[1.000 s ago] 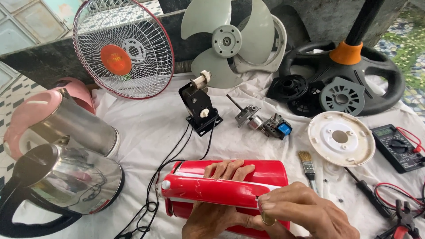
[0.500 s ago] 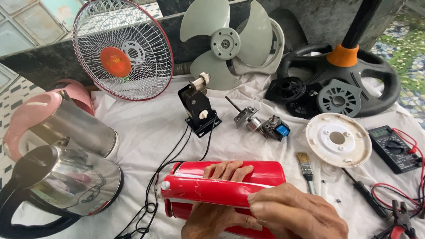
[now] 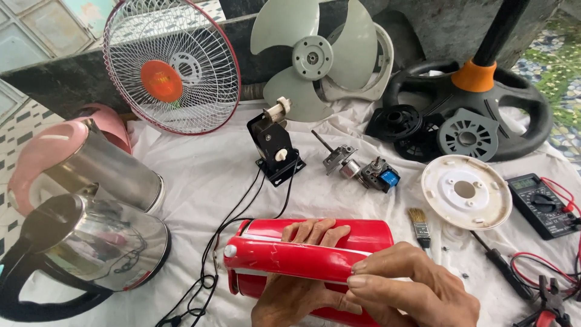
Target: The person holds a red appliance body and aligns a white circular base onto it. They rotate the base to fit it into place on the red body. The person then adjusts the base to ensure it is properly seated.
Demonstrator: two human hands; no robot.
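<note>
We see a red kettle body (image 3: pixel 315 260) lying on its side on the white cloth (image 3: pixel 200 175), low in the middle. The left hand (image 3: pixel 302 290) grips it from beneath, fingers curled over its top; the right hand (image 3: pixel 417 290) pinches its handle (image 3: pixel 284 261).

Kettle body (image 3: pixel 311 266) front centre; two kettles (image 3: pixel 91 206) left; brush (image 3: pixel 420 225) right; fan guard (image 3: pixel 171 65), blade (image 3: pixel 311 57) behind.

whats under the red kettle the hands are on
The red kettle lies on its side on the white cloth. The left hand reaches under its handle, the right hand grips it. Whatever lies beneath the body is hidden.
</note>
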